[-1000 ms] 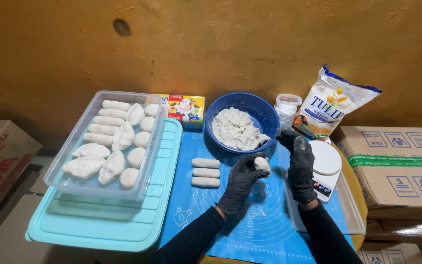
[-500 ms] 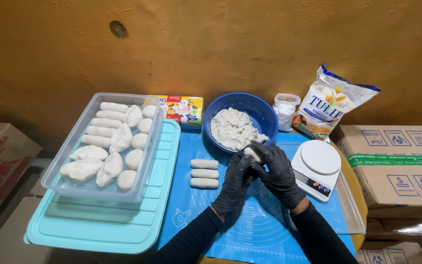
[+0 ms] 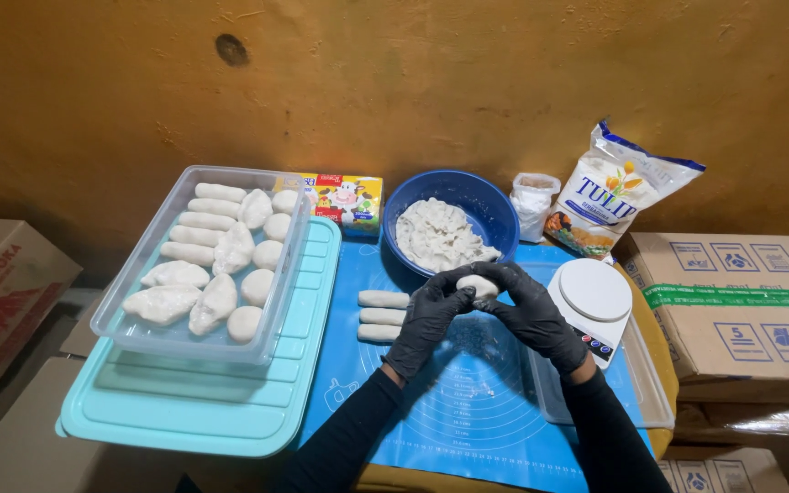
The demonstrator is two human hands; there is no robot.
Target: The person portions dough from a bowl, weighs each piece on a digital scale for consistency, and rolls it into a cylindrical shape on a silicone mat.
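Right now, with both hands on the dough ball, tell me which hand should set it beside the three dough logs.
Left, probably. The left hand cups the dough ball on the side nearer the logs; the right hand is by the scale.

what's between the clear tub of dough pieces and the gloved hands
In the head view, three short dough logs lie on the blue mat between the clear tub and the hands.

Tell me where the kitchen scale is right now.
In the head view, the white kitchen scale sits on the right side, just beyond the right hand, below the flour bag and beside the cardboard box.
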